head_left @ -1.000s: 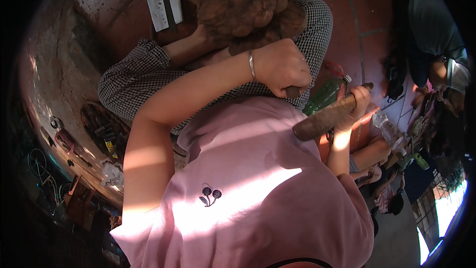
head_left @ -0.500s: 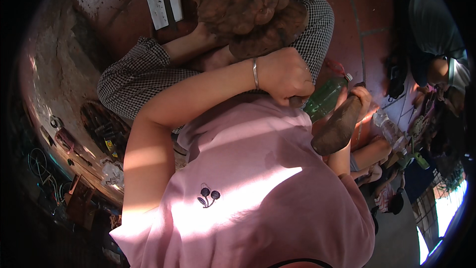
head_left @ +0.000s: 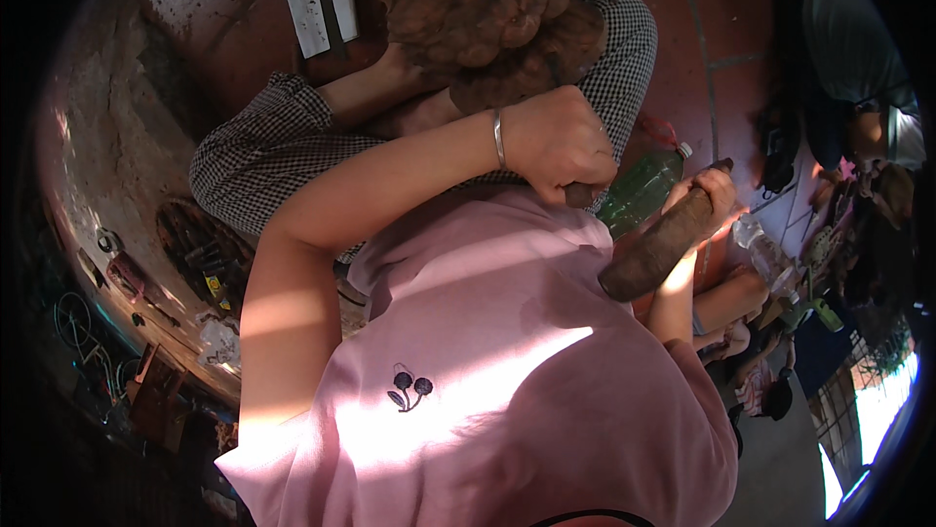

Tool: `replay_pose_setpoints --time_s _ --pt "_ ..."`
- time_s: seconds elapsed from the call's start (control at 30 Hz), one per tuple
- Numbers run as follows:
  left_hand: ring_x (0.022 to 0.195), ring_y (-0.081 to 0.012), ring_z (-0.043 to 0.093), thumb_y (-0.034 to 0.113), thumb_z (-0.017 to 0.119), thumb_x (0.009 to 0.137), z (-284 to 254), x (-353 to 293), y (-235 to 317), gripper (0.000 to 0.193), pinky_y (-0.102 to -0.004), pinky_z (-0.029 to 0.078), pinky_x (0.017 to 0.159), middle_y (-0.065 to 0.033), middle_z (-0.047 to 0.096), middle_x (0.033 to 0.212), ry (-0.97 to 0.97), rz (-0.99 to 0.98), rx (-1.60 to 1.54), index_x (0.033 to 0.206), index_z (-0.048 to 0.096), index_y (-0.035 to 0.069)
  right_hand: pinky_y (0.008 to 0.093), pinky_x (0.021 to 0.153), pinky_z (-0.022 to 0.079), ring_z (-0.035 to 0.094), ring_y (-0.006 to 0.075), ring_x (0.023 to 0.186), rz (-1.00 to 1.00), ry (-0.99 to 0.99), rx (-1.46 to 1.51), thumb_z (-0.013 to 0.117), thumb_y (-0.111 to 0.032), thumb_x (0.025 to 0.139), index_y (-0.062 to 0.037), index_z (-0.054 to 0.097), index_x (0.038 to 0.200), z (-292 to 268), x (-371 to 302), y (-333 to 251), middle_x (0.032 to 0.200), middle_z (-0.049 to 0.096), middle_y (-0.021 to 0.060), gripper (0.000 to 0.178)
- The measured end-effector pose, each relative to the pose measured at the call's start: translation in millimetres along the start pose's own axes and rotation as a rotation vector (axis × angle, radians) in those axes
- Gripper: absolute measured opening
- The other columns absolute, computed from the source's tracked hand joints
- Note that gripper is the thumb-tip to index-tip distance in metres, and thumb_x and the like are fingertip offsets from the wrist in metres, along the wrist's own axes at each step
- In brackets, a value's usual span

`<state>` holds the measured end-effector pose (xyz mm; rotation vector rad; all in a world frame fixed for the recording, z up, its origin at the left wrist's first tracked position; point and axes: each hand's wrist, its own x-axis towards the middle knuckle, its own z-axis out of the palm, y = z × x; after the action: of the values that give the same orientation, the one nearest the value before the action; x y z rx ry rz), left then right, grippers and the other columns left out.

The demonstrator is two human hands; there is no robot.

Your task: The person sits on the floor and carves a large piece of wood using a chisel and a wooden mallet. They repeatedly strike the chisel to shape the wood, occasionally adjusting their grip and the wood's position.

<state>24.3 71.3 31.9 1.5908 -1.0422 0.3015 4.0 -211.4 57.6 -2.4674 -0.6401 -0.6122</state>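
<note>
My left hand (head_left: 564,142), with a silver bangle at the wrist, is closed in a fist. The brown end of a tool handle (head_left: 579,195) pokes out of it; the rest is hidden. My right hand (head_left: 704,197) grips a thick brown wooden mallet (head_left: 655,252), club-shaped, near its narrow end. Its broad end tilts down and left over my pink shirt, apart from my left fist. Just beyond my left hand, between my crossed legs, stands a lumpy brown carving (head_left: 478,10) with rounded knobs.
A green plastic bottle (head_left: 643,186) lies between my hands and the red tiled floor (head_left: 682,88). A white strip-like piece (head_left: 307,5) is at the far left. Tools and clutter (head_left: 200,249) lie on the left. Other people (head_left: 858,49) sit on the right, near a clear bottle (head_left: 765,249).
The mallet's broad end has swung a little left and the mallet lies flatter. My right hand has turned with it. My left fist has barely moved.
</note>
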Motion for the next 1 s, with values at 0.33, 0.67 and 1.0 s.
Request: replay_pose_setpoints --time_s 0.33,0.67,1.0 --pt "0.05 -0.0158 0.054 0.025 0.071 0.059 -3.5 0.3 -2.1 0.015 -0.0327 0.039 0.043 0.004 0.052 0.059 -0.044 0.012 0.02 0.066 0.059 0.019 0.0414 0.082 0.047 0.059 0.0304 0.092 -0.051 -0.033 -0.074 0.071 -0.009 0.071 -0.0064 0.058 0.103 -1.9 15.0 -14.5 0.098 0.058 0.0111 0.035" --pt "0.049 -0.0167 0.054 0.025 0.071 0.059 -5.1 1.2 -2.6 0.016 -0.0325 0.039 0.042 0.0032 0.053 0.06 -0.045 0.015 0.031 0.065 0.058 0.019 0.0396 0.084 0.046 0.058 0.0272 0.089 -0.034 -0.058 -0.073 0.071 0.006 0.064 -0.007 0.058 0.101 -7.2 21.7 -13.9 0.096 0.059 0.0102 0.041" --pt "0.049 -0.017 0.054 0.024 0.07 0.06 -4.8 0.7 -3.3 0.015 -0.0327 0.039 0.042 0.0036 0.053 0.059 -0.029 0.017 -0.008 0.064 0.058 0.018 0.0393 0.079 0.048 0.058 0.0272 0.089 -0.12 0.165 0.104 0.074 0.004 0.064 -0.0068 0.058 0.1 13.9 16.3 0.1 0.1 0.057 0.0095 0.041"
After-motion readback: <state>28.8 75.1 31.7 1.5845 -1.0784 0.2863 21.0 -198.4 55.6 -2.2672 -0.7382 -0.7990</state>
